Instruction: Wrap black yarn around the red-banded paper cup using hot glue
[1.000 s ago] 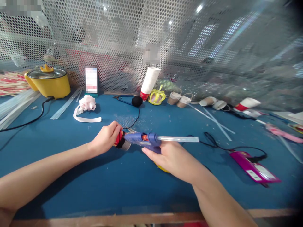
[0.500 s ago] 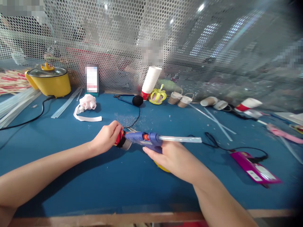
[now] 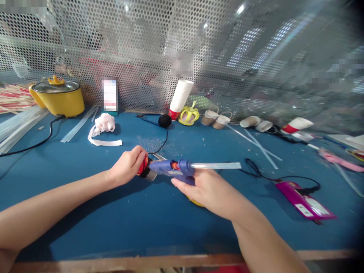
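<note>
The blue table [image 3: 85, 212] carries my work; a yellow pot [image 3: 58, 99] sits far out at 10 o'clock. My right hand [image 3: 209, 189] is closed around the blue glue gun [image 3: 172, 168], held level near table centre, its clear glue stick [image 3: 216, 165] projecting toward 3 o'clock. My left hand [image 3: 127, 165] is closed on a small red-and-black piece [image 3: 145, 170] touching the gun's nozzle at 9 o'clock

glue gun [image 3: 170, 167] tip hidden by left hand [image 3: 127, 165], far right bench blurred
</note>
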Tool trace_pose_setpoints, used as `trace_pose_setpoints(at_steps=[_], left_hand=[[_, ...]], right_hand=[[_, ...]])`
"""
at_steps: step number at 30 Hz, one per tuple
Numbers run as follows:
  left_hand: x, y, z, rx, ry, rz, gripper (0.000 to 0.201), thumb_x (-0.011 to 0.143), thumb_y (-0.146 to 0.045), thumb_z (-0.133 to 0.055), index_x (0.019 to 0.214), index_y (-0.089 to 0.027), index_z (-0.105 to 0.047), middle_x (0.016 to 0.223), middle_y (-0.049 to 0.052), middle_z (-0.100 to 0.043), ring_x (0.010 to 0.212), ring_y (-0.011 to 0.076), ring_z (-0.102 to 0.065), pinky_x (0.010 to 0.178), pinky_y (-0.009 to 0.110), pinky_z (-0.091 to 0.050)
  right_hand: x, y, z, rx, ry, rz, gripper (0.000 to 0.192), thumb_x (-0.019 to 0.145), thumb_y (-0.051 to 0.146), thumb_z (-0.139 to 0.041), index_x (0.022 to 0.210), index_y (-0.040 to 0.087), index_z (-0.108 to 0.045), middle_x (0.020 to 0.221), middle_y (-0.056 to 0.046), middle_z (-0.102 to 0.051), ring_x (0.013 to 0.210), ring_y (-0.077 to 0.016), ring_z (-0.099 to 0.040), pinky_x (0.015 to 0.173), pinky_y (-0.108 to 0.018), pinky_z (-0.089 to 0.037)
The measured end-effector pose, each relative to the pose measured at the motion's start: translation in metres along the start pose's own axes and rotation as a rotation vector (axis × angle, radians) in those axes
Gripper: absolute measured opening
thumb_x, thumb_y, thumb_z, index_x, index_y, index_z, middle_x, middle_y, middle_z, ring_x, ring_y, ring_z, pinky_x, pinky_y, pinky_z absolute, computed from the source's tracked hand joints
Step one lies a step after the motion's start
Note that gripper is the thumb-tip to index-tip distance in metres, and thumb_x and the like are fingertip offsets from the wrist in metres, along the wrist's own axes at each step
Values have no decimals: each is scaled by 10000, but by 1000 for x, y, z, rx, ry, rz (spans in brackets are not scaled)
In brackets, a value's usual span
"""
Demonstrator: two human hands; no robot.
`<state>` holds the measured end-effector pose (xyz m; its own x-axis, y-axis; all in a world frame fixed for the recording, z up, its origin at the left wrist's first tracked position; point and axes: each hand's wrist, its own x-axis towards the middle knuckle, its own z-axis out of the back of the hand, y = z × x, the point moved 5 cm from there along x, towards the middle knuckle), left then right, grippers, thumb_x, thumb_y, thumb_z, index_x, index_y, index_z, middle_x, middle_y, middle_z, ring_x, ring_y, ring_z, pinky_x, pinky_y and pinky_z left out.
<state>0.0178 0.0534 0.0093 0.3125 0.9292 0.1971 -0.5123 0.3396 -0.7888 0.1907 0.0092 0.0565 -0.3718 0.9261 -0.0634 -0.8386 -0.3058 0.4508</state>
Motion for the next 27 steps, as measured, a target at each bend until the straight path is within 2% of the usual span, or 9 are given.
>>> trace_pose_setpoints(at_steps=[3, 6, 13, 27], left_hand=[[-1, -2, 1, 30, 1, -21, 249, 886, -301, -287, 838, -176, -498, 688, 15, -583, 590, 119, -519, 576, 234, -409], [-2, -4, 1, 23, 26, -41, 257, 893, -293, -276, 850, -171, -498, 680, 15, -588, 581, 114, -518, 582, 233, -412], [-4, -4, 1, 86, 25, -95, 247, 891, -276, -281, 885, -166, -502, 705, 25, -594, 592, 119, -528, 581, 236, -414], [-6, -7, 0, 117, 20, -185, 234, 897, -249, -276, 888, -158, -491, 665, 10, -585, 554, 106, -536, 544, 220, -422]], right_hand=[[0, 2, 2, 45, -16, 30, 174, 811, 319, -483, 833, 187, -594, 708, -17, -640, 628, -163, -557, 621, -281, -436], [0, 3, 4, 76, 5, 39, 165, 811, 312, -485, 840, 192, -594, 718, -14, -647, 649, -167, -578, 624, -276, -441], [5, 0, 6, 173, 35, -21, 203, 810, 322, -483, 659, 193, -525, 443, 33, -523, 411, -125, -515, 488, -249, -420], [4, 0, 6, 214, 59, -42, 169, 796, 295, -491, 680, 178, -525, 453, 34, -528, 396, -111, -508, 444, -225, -401]])
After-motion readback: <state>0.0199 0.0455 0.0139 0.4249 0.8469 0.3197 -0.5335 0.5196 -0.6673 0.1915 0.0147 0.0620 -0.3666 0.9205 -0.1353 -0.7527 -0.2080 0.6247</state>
